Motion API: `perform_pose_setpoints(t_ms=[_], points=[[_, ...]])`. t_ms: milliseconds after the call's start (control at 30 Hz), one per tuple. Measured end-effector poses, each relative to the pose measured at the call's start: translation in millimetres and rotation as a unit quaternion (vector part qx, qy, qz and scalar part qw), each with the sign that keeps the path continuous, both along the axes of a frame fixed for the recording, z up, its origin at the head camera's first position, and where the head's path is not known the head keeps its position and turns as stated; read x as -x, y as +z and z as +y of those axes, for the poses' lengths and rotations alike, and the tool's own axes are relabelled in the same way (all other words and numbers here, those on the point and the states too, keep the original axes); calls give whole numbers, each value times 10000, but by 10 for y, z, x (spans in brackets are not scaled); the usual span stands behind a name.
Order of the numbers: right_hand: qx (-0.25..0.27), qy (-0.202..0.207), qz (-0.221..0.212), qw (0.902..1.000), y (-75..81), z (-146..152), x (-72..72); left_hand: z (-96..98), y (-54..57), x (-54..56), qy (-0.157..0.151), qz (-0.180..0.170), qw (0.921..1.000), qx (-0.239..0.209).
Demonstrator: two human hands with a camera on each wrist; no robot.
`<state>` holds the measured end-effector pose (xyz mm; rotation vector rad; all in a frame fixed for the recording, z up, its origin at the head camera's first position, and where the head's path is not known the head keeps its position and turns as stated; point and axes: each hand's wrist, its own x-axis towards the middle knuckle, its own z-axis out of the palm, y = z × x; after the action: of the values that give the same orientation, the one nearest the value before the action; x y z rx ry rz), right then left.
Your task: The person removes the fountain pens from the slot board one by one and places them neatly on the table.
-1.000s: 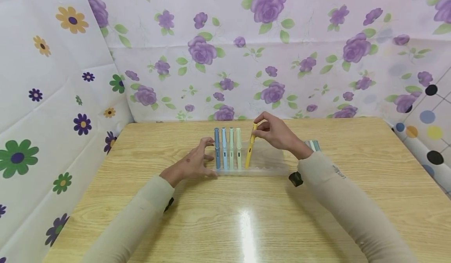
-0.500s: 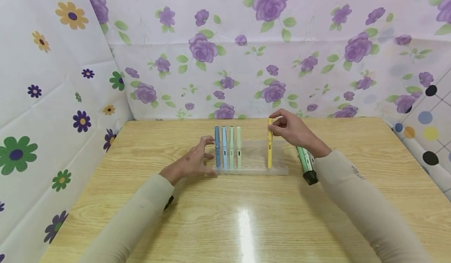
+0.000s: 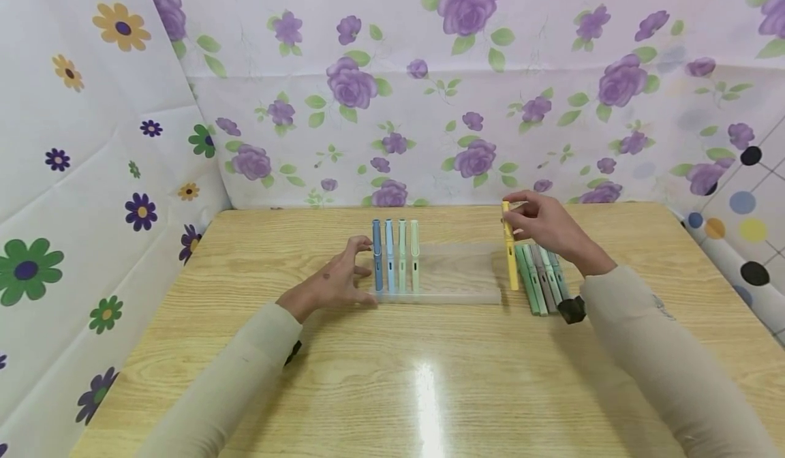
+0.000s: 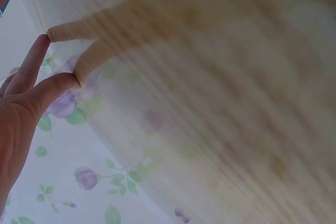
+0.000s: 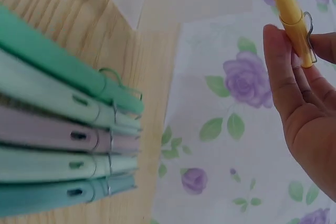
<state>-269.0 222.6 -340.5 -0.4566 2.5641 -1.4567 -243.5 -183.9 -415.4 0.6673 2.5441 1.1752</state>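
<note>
A clear plastic pen stand [image 3: 456, 297] stands on the table with several pens upright in its left part: dark blue [image 3: 377, 257], light blue [image 3: 390, 257], and two pale green ones. My left hand [image 3: 331, 281] is at the stand's left end, fingers spread, thumb by the front corner. In the left wrist view, the thumb and a finger [image 4: 34, 64] touch the glossy tabletop. My right hand [image 3: 546, 223] pinches a yellow pen [image 3: 510, 250] near its top, just beyond the stand's right end. The right wrist view shows the yellow pen's clip [image 5: 310, 35] beside the fingers.
Right of the stand, several pens [image 3: 541, 281] lie side by side on the wooden table [image 3: 368, 376], in greens, grey-mauve and teal. Behind the table hangs a flowered cloth [image 3: 392, 103]. A dark wrist-worn piece [image 3: 572, 309] shows near the right sleeve.
My right hand has carried the yellow pen rightward, from over the stand's middle to past its right end. The pens lying at the right have come into view. The left hand stays put.
</note>
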Motion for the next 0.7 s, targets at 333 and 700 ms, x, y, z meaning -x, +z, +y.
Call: perform_pose_setpoints(t_ms=[333, 700], points=[[-156, -276, -425, 9986, -74, 305, -26, -2, 5, -6, -14, 4, 10000, -27], [-192, -278, -650, 9973, -161, 582, -3, -4, 12, -16, -28, -51, 10000, -64]])
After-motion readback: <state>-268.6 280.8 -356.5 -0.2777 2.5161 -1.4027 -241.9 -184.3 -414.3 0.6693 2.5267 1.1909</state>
